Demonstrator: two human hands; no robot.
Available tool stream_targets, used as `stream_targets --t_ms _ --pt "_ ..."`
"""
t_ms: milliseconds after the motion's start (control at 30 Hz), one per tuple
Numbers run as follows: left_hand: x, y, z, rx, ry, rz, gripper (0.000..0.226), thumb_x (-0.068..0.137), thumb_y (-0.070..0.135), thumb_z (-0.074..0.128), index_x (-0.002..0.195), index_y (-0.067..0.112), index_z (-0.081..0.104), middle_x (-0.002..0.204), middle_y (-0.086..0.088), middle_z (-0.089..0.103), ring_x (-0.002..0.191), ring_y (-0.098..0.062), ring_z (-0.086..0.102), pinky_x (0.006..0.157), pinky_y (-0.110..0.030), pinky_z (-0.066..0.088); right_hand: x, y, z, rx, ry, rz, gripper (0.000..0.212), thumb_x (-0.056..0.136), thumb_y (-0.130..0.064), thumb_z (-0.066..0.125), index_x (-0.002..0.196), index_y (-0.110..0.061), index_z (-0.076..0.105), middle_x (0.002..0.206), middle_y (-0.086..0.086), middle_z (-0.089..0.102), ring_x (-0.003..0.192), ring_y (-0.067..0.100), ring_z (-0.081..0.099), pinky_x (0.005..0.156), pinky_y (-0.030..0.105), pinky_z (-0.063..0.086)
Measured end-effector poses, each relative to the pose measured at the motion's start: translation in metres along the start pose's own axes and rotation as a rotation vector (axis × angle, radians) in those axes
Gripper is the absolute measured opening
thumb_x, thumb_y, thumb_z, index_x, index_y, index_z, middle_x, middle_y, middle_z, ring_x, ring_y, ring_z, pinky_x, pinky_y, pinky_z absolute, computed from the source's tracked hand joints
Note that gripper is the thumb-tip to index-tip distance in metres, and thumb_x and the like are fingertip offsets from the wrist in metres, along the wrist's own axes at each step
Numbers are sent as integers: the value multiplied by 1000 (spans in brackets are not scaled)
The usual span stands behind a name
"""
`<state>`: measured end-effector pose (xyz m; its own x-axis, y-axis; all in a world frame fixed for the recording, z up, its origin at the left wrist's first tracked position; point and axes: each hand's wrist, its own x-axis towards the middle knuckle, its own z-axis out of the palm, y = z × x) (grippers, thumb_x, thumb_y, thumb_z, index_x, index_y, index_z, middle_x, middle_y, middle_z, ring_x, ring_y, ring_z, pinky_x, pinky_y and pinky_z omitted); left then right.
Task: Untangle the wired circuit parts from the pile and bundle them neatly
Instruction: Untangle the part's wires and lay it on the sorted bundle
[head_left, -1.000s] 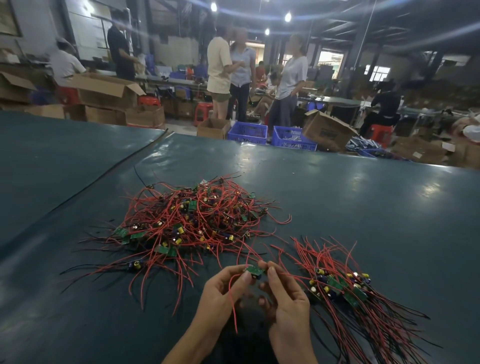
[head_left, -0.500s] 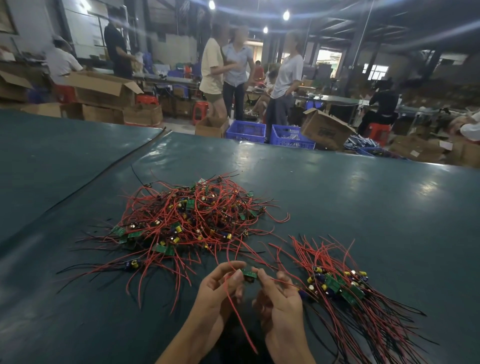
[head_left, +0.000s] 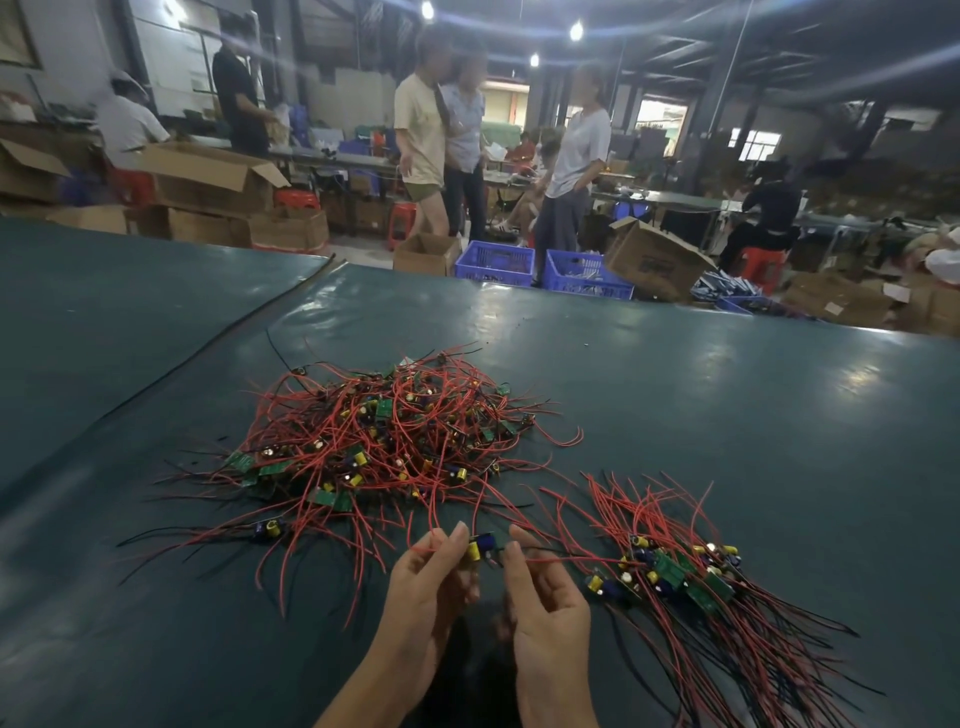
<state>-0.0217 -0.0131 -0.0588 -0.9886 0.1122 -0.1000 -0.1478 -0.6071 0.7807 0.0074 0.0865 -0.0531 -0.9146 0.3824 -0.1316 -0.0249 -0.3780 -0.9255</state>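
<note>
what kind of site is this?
Likely an electronics assembly workshop or factory floor: a pile of wired circuit parts on a long green worktable, open cardboard boxes and blue crates behind it, other workers at benches.

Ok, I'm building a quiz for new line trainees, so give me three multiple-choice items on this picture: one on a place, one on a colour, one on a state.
1. Where does the sorted bundle lie from the tangled pile?
A) to the person's right and nearer
B) to the left
C) inside a box

2. Most wires in the pile are:
A) blue
B) white
C) red

3. The circuit part at the front is:
A) lying loose in the pile
B) pinched between the left hand and the right hand
C) dropped in a crate

Answers:
1 A, its boards and wires lie beside the right hand.
2 C, red strands dominate, with some black ones.
3 B, fingertips of both hands hold it clear of the pile.
</note>
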Motion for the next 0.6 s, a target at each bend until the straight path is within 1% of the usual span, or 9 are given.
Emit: stream_targets --t_ms 33,100,133,200,233,300,433,500,600 --pt "0 -1 0 30 -9 4 19 70 26 72 55 20 63 52 -2 51 45 -12 52 47 -23 47 -1 -1 1 -9 -5 -3 12 82 -19 71 84 -27 79 68 -1 70 55 4 61 50 18 51" --pt "-1 -3 1 73 -32 4 18 75 29 68 60 19 66 60 -7 60 53 -17 61 52 -26 53 -2 -3 1 -17 3 1 8 77 -26 72 79 -23 79 72 3 74 61 12 69 56 23 55" --pt "-1 -4 1 88 -49 2 19 77 31 66 64 17 66 64 -10 62 57 -20 63 54 -28 54 -2 -4 1 -30 8 2 11 76 -27 72 77 -18 78 71 5 74 61 13 70 56 23 56" --pt "-4 -5 3 156 -93 30 27 79 39 65 69 15 61 65 -14 58 55 -23 58 52 -29 51 -3 -4 -1 -65 3 7 11 82 -22 71 78 -12 75 64 5 71 53 11 66 49 21 53" --pt "-5 -6 4 217 -106 60 31 78 44 64 67 16 58 62 -13 54 52 -21 55 50 -28 48 -4 -5 -1 -81 -3 10 10 86 -18 69 79 -11 74 63 4 70 52 11 65 48 21 52" --pt "-7 -8 6 326 -93 127 33 75 48 64 62 19 57 56 -5 51 49 -15 52 48 -23 44 -4 -5 -3 -94 -1 -4 12 88 -11 67 78 -11 74 68 3 73 59 11 68 51 20 54" --pt "-6 -9 6 454 -77 210 33 78 41 62 52 21 55 50 2 50 47 -9 48 48 -19 41 -3 -6 -3 -109 0 -34 18 91 -7 64 80 -15 76 78 0 76 76 8 72 62 21 56" --pt "-4 -9 3 497 -74 234 34 78 40 63 52 21 56 49 1 50 46 -9 48 48 -20 41 -1 -6 -3 -109 8 -11 19 90 -11 65 77 -17 77 78 1 76 75 11 72 66 26 56" --pt "-2 -10 1 534 -81 226 35 77 45 64 54 19 60 51 1 56 48 -10 54 50 -21 43 2 -7 -5 -105 24 33 11 81 -24 71 73 -23 78 71 1 73 64 13 69 63 34 56"
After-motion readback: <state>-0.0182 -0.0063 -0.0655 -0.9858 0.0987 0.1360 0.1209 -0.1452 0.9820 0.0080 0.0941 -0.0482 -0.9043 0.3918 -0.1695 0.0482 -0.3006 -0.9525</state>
